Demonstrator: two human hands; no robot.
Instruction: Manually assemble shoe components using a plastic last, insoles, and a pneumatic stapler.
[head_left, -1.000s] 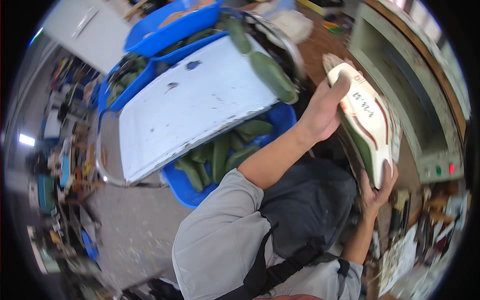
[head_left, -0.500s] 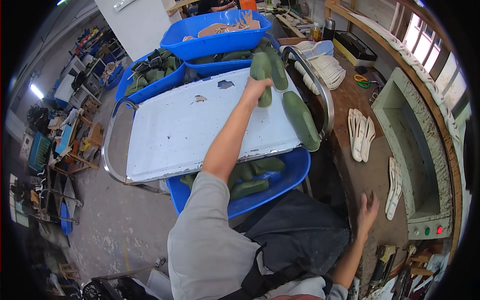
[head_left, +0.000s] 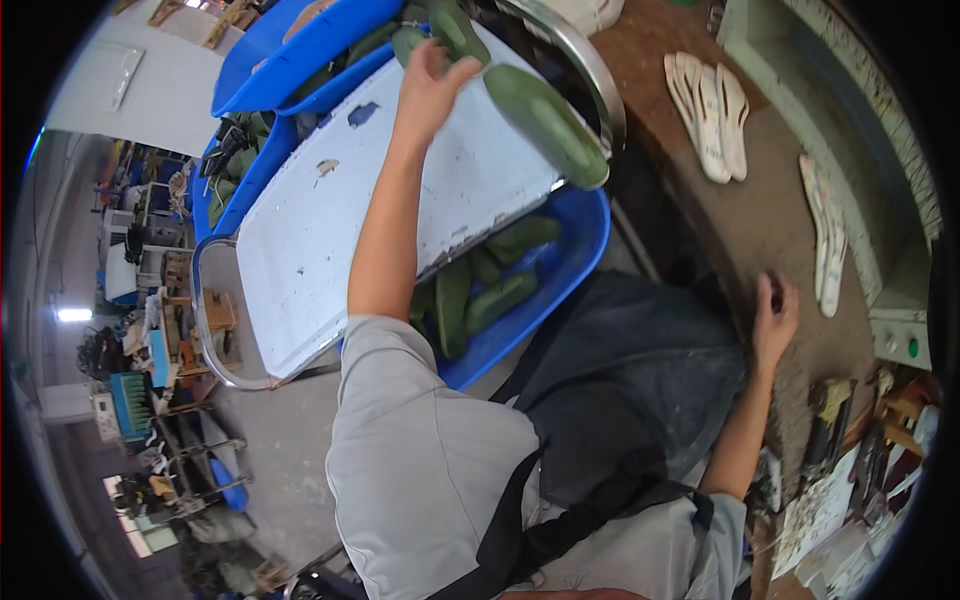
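Over the far end of a white, chipped cart top [head_left: 330,220] my left hand [head_left: 428,92] has its fingers apart and slightly bent. It is beside a green shoe last [head_left: 406,44], whose near part it hides. A second green shoe last [head_left: 458,32] lies just right of the hand. Nearer to me, a third green shoe last [head_left: 545,125] rests along the right end of the cart top. My right hand [head_left: 776,322] is at the edge of the brown workbench [head_left: 745,215], fingers loosely bent and apart, with nothing seen in it.
White slotted sole-shaped pieces [head_left: 712,115] lie on the bench, and a narrower white stack [head_left: 824,240] lies nearer. A blue tub [head_left: 590,235] below the cart top holds several green lasts. Blue tubs [head_left: 240,70] stand behind. A metal rail [head_left: 590,55] curves around the cart's right end.
The view has turned, so the cart appears farther left and higher. My left hand, earlier wrapped round a green shoe last, has loosened its fingers. My right hand stays by the bench edge.
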